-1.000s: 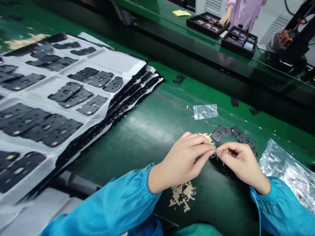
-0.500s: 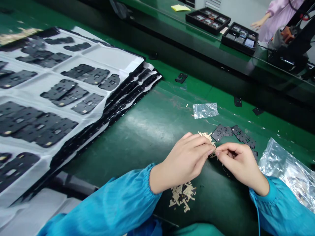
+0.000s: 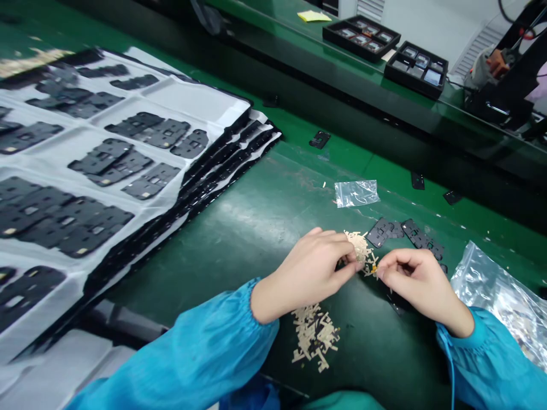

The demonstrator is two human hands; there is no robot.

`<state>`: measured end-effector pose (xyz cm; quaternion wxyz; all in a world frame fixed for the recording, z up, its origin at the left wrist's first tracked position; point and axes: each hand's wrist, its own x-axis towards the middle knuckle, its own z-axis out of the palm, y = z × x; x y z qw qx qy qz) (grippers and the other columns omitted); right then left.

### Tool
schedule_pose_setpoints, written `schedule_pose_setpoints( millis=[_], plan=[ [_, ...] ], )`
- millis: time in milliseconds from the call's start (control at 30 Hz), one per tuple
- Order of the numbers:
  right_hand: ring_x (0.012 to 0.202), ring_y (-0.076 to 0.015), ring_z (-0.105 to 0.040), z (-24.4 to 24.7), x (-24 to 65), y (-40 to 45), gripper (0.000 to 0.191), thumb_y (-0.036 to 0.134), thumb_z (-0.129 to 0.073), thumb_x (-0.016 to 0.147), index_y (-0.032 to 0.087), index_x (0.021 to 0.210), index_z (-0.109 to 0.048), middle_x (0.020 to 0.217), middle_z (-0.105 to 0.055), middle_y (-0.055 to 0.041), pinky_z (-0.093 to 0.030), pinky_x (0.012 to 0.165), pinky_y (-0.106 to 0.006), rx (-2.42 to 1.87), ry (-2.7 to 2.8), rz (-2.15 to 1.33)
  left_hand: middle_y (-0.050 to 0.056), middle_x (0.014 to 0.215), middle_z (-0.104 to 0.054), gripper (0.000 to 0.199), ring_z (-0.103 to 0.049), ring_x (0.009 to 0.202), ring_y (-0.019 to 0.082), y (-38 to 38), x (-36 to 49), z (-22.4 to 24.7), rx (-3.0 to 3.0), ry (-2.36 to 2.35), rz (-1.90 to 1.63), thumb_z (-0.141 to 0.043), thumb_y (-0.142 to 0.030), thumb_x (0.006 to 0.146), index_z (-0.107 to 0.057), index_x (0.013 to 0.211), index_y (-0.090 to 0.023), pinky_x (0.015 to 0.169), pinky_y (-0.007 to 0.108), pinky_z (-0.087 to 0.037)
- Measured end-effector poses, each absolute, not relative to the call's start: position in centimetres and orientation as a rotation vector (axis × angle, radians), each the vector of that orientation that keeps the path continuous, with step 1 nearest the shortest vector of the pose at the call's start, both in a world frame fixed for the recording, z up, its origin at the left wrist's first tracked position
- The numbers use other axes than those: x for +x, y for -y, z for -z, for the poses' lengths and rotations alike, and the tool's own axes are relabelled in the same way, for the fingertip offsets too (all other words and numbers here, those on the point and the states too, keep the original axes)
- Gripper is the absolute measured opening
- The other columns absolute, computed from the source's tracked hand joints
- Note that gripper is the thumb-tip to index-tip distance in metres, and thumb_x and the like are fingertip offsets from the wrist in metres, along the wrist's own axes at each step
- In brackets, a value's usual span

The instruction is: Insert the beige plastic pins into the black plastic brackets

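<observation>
Observed from beside the bench: the right hand pinches a small amber piece at its fingertips, beside the tan pile. The left hand's thumb and forefinger lie near each other there; their grip cannot be told. Advisable: light edge pinch, steady wrists, nearby dark plates undisturbed.

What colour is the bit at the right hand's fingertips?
The bit is orange-yellow; head view shows it.

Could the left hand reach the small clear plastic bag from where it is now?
Probably yes: between the left hand and the small clear plastic bag, only flat green table and a low beige pile are visible.
</observation>
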<state>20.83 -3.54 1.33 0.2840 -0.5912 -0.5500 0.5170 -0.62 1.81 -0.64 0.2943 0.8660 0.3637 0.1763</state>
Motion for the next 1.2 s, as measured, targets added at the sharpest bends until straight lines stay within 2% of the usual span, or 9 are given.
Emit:
schedule_pose_setpoints(
  millis=[67, 167, 333, 567, 633, 700, 833, 1033, 1200],
  plan=[
    [0.053, -0.0105, -0.048, -1.6, 20.9, 3.3, 0.010, 0.024, -0.068, 0.078, 0.019, 0.073, -0.075, 0.063, -0.066, 0.0010, -0.037, 0.051, -0.023, -1.583, 1.454, -1.464, 0.003, 0.086, -0.074, 0.014, -0.067, 0.080, 0.021, -2.1, -0.6, 0.4, 2.135, -0.866, -0.475, -0.061, -0.018, 0.092, -0.073, 0.087, -0.019, 0.075, 0.036, -0.045],
    [0.056, -0.0104, -0.049, -1.7, 20.9, 3.2, 0.009, 0.023, -0.068, 0.078, 0.018, 0.073, -0.073, 0.065, -0.065, 0.0015, -0.037, 0.053, -0.023, -1.561, 1.426, -1.572, 0.004, 0.095, -0.076, 0.019, -0.069, 0.085, 0.020, -2.2, -0.6, -0.1, 1.808, -0.696, -0.465, -0.063, -0.014, 0.085, -0.077, 0.096, -0.021, 0.077, 0.032, -0.052],
    [0.054, -0.0090, -0.045, -1.6, 20.7, 3.3, 0.010, 0.025, -0.068, 0.080, 0.017, 0.073, -0.072, 0.062, -0.061, 0.0031, -0.034, 0.052, -0.023, -1.544, 1.400, -1.658, 0.003, 0.082, -0.076, 0.007, -0.065, 0.074, 0.017, -2.0, -0.6, -0.4, 1.573, -0.698, -0.444, -0.071, -0.021, 0.081, -0.078, 0.081, -0.019, 0.071, 0.030, -0.053],
    [0.052, -0.0092, -0.043, -1.2, 20.9, 3.3, 0.011, 0.024, -0.065, 0.081, 0.017, 0.075, -0.072, 0.060, -0.060, 0.0031, -0.033, 0.050, -0.023, -1.574, 1.492, -1.612, 0.001, 0.076, -0.074, 0.010, -0.062, 0.071, 0.015, -2.0, -0.4, -0.3, 1.509, -0.757, -0.424, -0.067, -0.017, 0.077, -0.078, 0.076, -0.018, 0.068, 0.027, -0.048],
    [0.051, -0.0098, -0.043, -1.2, 21.0, 3.3, 0.009, 0.025, -0.067, 0.083, 0.018, 0.081, -0.073, 0.061, -0.061, 0.0033, -0.034, 0.049, -0.024, -1.601, 1.596, -1.455, 0.001, 0.077, -0.074, 0.013, -0.064, 0.074, 0.016, -1.9, -0.3, -0.2, 1.550, -0.799, -0.460, -0.065, -0.016, 0.077, -0.077, 0.076, -0.018, 0.070, 0.027, -0.048],
    [0.052, -0.0109, -0.046, -1.2, 21.0, 3.4, 0.007, 0.024, -0.070, 0.083, 0.020, 0.087, -0.074, 0.063, -0.063, 0.0033, -0.038, 0.051, -0.026, -1.616, 1.739, -1.105, 0.001, 0.076, -0.074, 0.014, -0.064, 0.074, 0.016, -1.9, -0.3, -0.2, 1.580, -0.856, -0.527, -0.062, -0.016, 0.078, -0.076, 0.075, -0.017, 0.069, 0.027, -0.048],
    [0.067, -0.0162, -0.063, -1.1, 20.6, 3.8, 0.006, 0.019, -0.068, 0.089, 0.021, 0.089, -0.074, 0.075, -0.071, -0.0013, -0.049, 0.066, -0.031, -1.421, 2.005, -0.459, 0.001, 0.075, -0.072, 0.015, -0.063, 0.071, 0.015, -1.7, -0.2, -0.1, 1.622, -0.896, -0.619, -0.061, -0.018, 0.080, -0.075, 0.074, -0.017, 0.066, 0.027, -0.047],
    [0.068, -0.0193, -0.065, -0.4, 19.6, 4.4, 0.012, 0.020, -0.065, 0.095, 0.016, 0.089, -0.075, 0.078, -0.074, -0.0053, -0.049, 0.066, -0.033, -1.348, 2.198, -0.180, 0.001, 0.079, -0.074, 0.015, -0.066, 0.076, 0.016, -1.5, -0.3, -0.1, 1.682, -0.872, -0.586, -0.061, -0.016, 0.082, -0.075, 0.076, -0.018, 0.072, 0.028, -0.050],
    [0.066, -0.0188, -0.062, -0.2, 19.4, 4.5, 0.017, 0.017, -0.062, 0.094, 0.017, 0.082, -0.074, 0.077, -0.074, -0.0046, -0.048, 0.065, -0.033, -1.339, 2.230, -0.245, 0.001, 0.079, -0.071, 0.015, -0.063, 0.073, 0.016, -1.4, -0.4, -0.2, 1.824, -0.872, -0.539, -0.060, -0.013, 0.081, -0.072, 0.075, -0.019, 0.068, 0.028, -0.048]
  ],
)
